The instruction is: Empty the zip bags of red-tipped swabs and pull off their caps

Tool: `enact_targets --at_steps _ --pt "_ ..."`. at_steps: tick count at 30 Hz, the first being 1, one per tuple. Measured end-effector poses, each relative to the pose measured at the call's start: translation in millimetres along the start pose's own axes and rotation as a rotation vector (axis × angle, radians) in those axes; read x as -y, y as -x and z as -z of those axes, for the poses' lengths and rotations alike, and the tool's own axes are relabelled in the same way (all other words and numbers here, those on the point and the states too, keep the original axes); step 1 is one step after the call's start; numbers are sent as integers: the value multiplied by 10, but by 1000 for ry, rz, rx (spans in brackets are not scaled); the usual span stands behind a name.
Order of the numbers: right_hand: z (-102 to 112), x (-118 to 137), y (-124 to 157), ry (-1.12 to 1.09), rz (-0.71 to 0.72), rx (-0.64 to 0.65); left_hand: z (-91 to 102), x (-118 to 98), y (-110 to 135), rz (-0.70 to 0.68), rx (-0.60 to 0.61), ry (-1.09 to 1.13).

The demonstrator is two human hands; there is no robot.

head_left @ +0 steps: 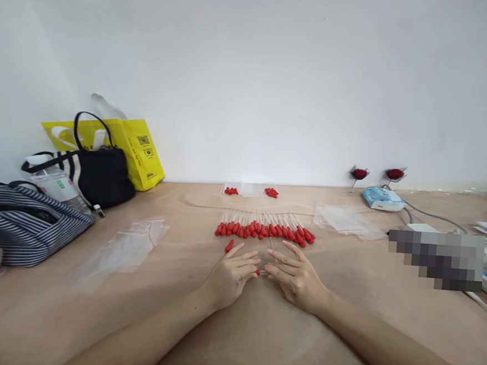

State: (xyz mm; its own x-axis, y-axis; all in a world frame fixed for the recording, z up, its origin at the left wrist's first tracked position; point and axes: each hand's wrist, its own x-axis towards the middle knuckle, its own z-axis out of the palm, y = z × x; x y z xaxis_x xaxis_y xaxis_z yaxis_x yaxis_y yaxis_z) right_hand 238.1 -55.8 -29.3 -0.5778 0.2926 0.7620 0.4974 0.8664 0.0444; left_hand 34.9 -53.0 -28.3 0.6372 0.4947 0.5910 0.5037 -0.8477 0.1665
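Note:
Low over the table's middle, my left hand (234,273) pinches a small red rubber bulb (258,272). A thin clear tube, like that of a dropper, runs from it to my right hand (299,275), whose thumb and fingers close on the tube. Another clear tube (271,243) shows by the right fingertips; whether that hand holds it, I cannot tell. Just beyond both hands lies a row of red-bulbed droppers (254,229), bulbs toward me and tubes pointing away. A loose red bulb (229,246) rests near my left fingertips.
Against the wall lie clear bags with red bulbs (271,193). Empty zip bags (126,246) are at left, and more clear bags (343,220) at right. A black bag (102,175), a yellow bag (145,153) and a striped bag (52,230) fill the left. A tissue pack (383,199) and cables stand right.

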Motion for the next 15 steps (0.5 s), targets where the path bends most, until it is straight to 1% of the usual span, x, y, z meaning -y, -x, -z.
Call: enact_targets --at_steps 2,4,6,8,11,13,15 --pt "11 -16 20 13 -6 5 1 9 7 0 -29 -6" --pt "23 -49 54 37 -46 7 17 17 7 41 -86 -20" --pt "25 -94 94 62 -130 6 50 32 1 128 -164 -37" --pt "6 -144 126 71 -243 5 98 70 -5 223 -242 -55" --pt "-51 -211 143 51 -382 12 176 201 15 386 -329 -102" --pt "-89 -244 137 30 -439 19 216 316 50 511 -338 -131" --pt "-117 -269 128 13 -481 25 239 409 86 617 -300 -115"
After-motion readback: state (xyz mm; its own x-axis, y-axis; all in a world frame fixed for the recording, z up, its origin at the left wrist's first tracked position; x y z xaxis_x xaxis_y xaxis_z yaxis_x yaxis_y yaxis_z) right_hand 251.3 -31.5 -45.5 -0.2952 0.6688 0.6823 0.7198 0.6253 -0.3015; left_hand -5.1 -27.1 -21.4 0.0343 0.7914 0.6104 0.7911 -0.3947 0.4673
